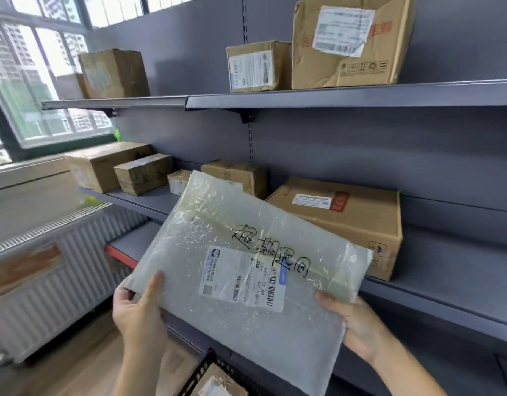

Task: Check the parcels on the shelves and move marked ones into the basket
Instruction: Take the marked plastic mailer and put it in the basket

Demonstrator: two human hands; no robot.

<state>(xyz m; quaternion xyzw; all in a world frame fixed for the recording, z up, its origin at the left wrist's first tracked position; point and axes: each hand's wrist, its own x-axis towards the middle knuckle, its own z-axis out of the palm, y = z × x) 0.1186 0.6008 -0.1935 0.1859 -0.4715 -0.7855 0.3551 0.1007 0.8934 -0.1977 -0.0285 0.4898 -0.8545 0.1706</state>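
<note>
- Between both hands, in front of the shelving, a flat bubble-wrap parcel (243, 270) is held tilted, its far corner raised toward the middle shelf (435, 292).
- Handwritten black characters run across its face, reading roughly "超期退回"; below them sits a white shipping label (243, 277) with barcodes and small print too blurred to read.
- The left hand (139, 305) grips the parcel's lower left corner, thumb pressed on the front face, the other fingers hidden behind it.
- The right hand (357, 324) clamps the right edge, thumb on the front, fingers hidden behind the wrap.
- The parcel covers part of the middle shelf and the lower shelf edge behind it.
- Just behind it on the middle shelf lies a flat carton (346, 221) with a white label and a red mark; neither is legible.
- Smaller brown boxes (143, 174) stand further left on that shelf.
- On the top shelf (332, 98) a large carton (352, 44) bears a barcode label with unreadable print.
- At the bottom edge, a black basket (200, 372) is cut off, with a box inside it.
</note>
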